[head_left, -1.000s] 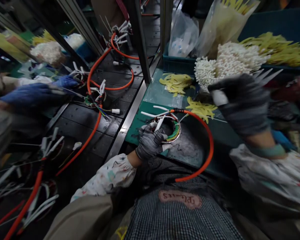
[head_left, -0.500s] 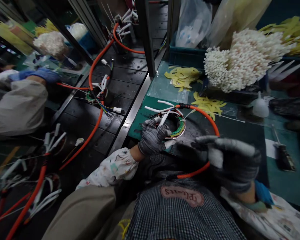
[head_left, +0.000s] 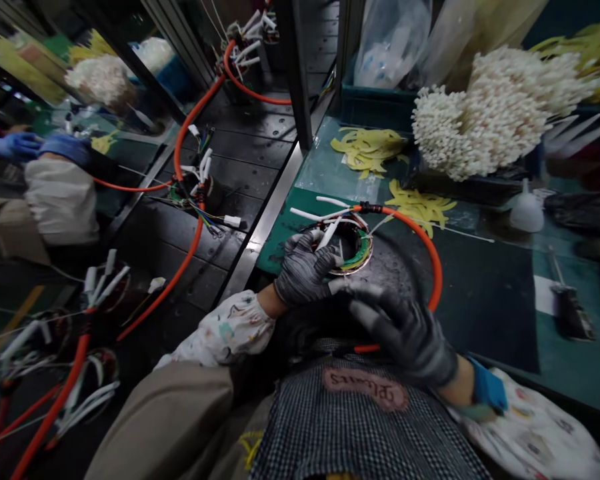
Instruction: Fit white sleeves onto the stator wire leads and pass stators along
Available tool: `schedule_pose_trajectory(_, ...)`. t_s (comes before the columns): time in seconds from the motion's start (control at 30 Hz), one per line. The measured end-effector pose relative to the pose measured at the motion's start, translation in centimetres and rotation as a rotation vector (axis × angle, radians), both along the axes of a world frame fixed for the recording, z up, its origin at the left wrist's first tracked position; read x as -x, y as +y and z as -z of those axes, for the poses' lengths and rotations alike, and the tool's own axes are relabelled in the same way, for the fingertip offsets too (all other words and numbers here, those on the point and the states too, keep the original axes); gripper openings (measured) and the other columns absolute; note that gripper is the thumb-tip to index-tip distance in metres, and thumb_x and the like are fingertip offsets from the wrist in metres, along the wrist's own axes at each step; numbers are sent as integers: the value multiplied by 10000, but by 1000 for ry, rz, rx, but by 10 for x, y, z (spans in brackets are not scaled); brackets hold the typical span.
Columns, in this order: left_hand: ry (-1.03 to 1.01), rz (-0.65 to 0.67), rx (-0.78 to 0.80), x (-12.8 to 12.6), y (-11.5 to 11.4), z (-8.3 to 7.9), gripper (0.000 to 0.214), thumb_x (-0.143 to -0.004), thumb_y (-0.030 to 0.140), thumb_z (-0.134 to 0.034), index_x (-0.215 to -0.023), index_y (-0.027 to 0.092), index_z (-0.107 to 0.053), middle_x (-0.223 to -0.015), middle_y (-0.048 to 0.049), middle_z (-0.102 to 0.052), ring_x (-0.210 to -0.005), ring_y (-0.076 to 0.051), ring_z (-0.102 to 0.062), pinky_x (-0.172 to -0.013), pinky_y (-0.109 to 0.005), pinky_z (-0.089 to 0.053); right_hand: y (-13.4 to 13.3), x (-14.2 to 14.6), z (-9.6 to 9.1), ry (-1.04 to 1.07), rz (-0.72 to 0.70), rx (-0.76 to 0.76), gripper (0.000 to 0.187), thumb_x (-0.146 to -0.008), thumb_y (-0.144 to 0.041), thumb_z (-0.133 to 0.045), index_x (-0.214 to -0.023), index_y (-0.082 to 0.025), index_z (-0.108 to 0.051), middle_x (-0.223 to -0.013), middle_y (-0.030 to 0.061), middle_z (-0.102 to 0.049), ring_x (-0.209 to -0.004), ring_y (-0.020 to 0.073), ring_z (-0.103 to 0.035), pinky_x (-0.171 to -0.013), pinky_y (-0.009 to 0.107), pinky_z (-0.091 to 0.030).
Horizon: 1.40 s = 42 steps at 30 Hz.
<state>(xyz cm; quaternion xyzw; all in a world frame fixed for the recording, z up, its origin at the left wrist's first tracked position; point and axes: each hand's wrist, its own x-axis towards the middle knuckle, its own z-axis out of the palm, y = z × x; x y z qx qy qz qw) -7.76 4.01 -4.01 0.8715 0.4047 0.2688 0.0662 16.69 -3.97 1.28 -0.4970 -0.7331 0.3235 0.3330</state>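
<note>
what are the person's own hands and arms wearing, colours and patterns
Both hands wear grey knit work gloves: the left hand a mid grey, the right hand darker with paler fingertips. A blue cuff shows at the right wrist. White sleeves printed with small coloured shapes cover both forearms, the left sleeve and the right sleeve.

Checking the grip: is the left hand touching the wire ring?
Touching. Head view: the left hand curls gloved fingers over the near rim of the wire ring.
</note>
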Motion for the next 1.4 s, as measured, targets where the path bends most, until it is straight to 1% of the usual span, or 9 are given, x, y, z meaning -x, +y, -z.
schedule_pose_trajectory(0.17,-153,123,-8,5,9,-5,290,-950,512,-816,-1172,325,-821,-1191,2,-857,-1338,-322,-641,-1209,-540,-428,53,13,10,-172,130,-105,438,-1046,-533,-670,-1304,-204,-799,-1094,146,-867,-974,341,-829,-890,477,-668)
schedule_pose_trajectory(0.27,-194,96,1,4,12,-4,263,-922,527,-853,-1074,313,-841,-1109,-12,-852,-1296,-326,-662,-1181,-544,-469,75,16,4,-326,65,-118,354,-1070,-463,-627,-1197,-203,-829,-1102,142,-866,-951,322,-823,-823,422,-638)
schedule_pose_trajectory(0.43,-216,115,40,2,11,-4,263,-896,502,-893,-1080,320,-844,-1085,-23,-847,-1275,-312,-673,-1202,-528,-476,93,18,-5,99,67,27,313,-1076,-434,-604,-1057,-249,-855,-942,58,-860,-825,235,-796,-782,371,-645)
schedule_pose_trajectory(0.57,-184,56,34,1,8,-6,236,-874,487,-896,-1007,300,-841,-1073,-20,-836,-1302,-325,-661,-1213,-529,-468,94,7,-2,281,-75,115,251,-1033,-490,-728,-1075,-290,-874,-962,28,-861,-839,231,-803,-828,400,-680)
schedule_pose_trajectory(0.67,-171,64,48,2,9,-5,248,-870,491,-900,-1008,293,-842,-1092,-26,-838,-1303,-328,-658,-1222,-545,-471,91,4,5,278,-32,91,157,-968,-430,-823,-1027,-292,-867,-898,18,-847,-751,217,-777,-715,369,-667)
schedule_pose_trajectory(0.97,-105,40,159,3,12,-4,299,-870,546,-908,-1021,294,-854,-1085,-37,-837,-1372,-337,-637,-1279,-555,-423,89,5,15,364,-92,25,130,-1000,-376,-801,-1087,-298,-856,-1003,28,-861,-865,221,-805,-841,404,-694)
schedule_pose_trajectory(1.1,-118,60,166,2,12,-4,264,-855,479,-926,-1020,292,-839,-1092,-27,-854,-1336,-347,-664,-1253,-586,-434,81,-2,24,282,-275,-58,120,-1009,-356,-774,-1072,-308,-865,-1029,36,-851,-929,209,-799,-907,396,-670)
schedule_pose_trajectory(1.27,-241,125,120,-2,11,-7,214,-896,437,-898,-998,290,-781,-1051,-13,-874,-1192,-330,-743,-1189,-632,-483,61,-6,27,90,-97,84,220,-989,-491,-800,-1064,-291,-852,-966,29,-863,-856,246,-802,-800,395,-662)
schedule_pose_trajectory(1.4,-178,49,162,-5,8,-5,251,-885,480,-897,-992,283,-784,-1006,-39,-860,-1168,-316,-767,-1219,-627,-501,62,3,19,165,-255,76,204,-1056,-433,-681,-1001,-321,-843,-946,-8,-862,-867,223,-811,-843,371,-677)
